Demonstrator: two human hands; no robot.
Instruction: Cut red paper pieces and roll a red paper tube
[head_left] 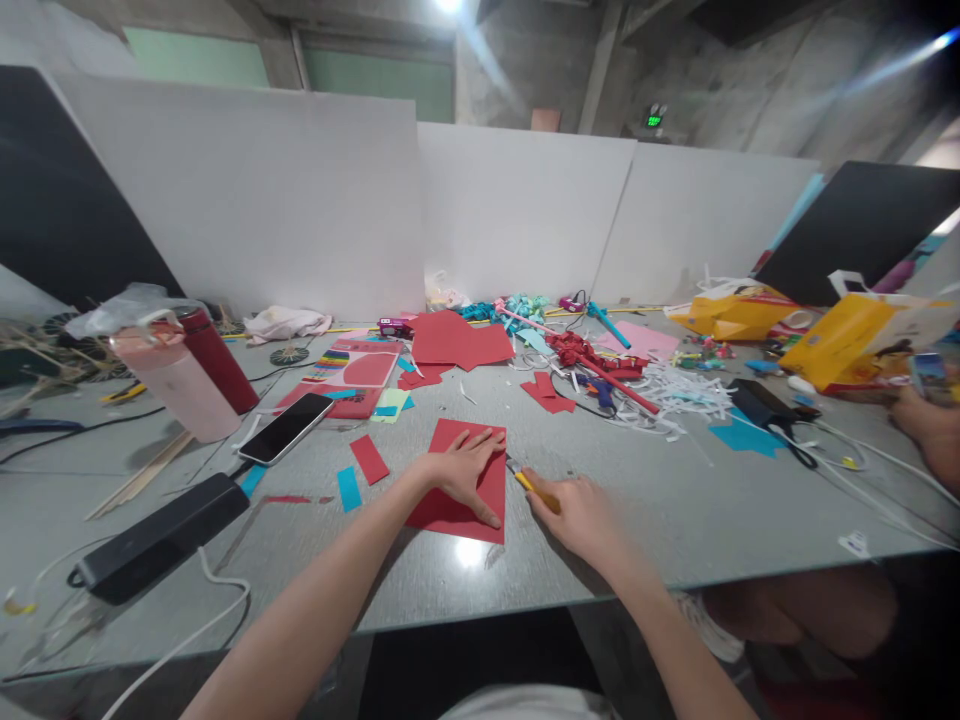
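A sheet of red paper point(442, 515) lies on the grey table in front of me. My left hand point(466, 470) presses flat on it, fingers spread toward its right edge. Just right of the sheet, my right hand point(577, 508) is closed around a yellow utility knife point(538, 490). The knife points up and left, its tip close to the paper's right edge; whether it touches the paper I cannot tell. Left of the sheet lie a small red paper strip point(369, 459) and a blue paper strip point(349, 489).
A phone point(287, 428), a black power strip point(163, 535) and a pink bottle point(176, 380) stand or lie at left. Red paper sheets point(461, 341) and shredded white paper point(686, 392) lie farther back. Another person's hand point(930, 430) holds a phone at far right.
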